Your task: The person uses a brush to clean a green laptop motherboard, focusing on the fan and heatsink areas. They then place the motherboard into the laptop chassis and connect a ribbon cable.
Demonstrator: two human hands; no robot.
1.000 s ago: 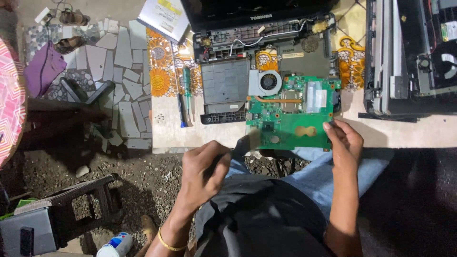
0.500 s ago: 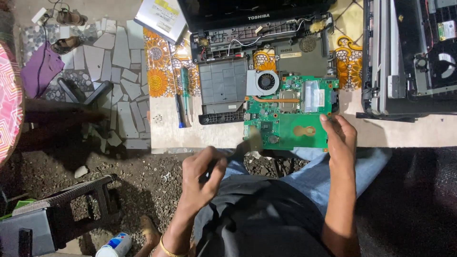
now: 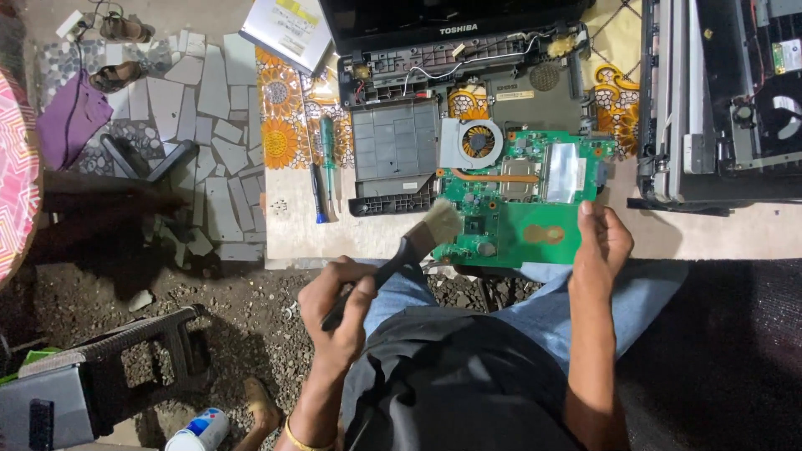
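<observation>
My left hand (image 3: 338, 313) grips the black handle of a paintbrush (image 3: 409, 249). Its pale bristles touch the left edge of a green laptop motherboard (image 3: 522, 230), which carries a fan (image 3: 476, 140) and a copper heat pipe. My right hand (image 3: 603, 244) holds the board's lower right corner, thumb on top. The board lies at the near edge of a pale work surface (image 3: 309, 234), partly over my knees. Behind it sits an opened black laptop base (image 3: 455, 63).
Two screwdrivers (image 3: 324, 171) lie left of a grey keyboard panel (image 3: 394, 150). An optical drive (image 3: 288, 29) sits at the back. Another opened machine (image 3: 723, 100) stands at the right. Floor left: tiles, gravel, a black stool (image 3: 146, 342), a bottle (image 3: 196, 430).
My left hand has raised the brush up and to the right, bringing its bristles from the table edge onto the board's left side. My right hand has stayed on the board.
</observation>
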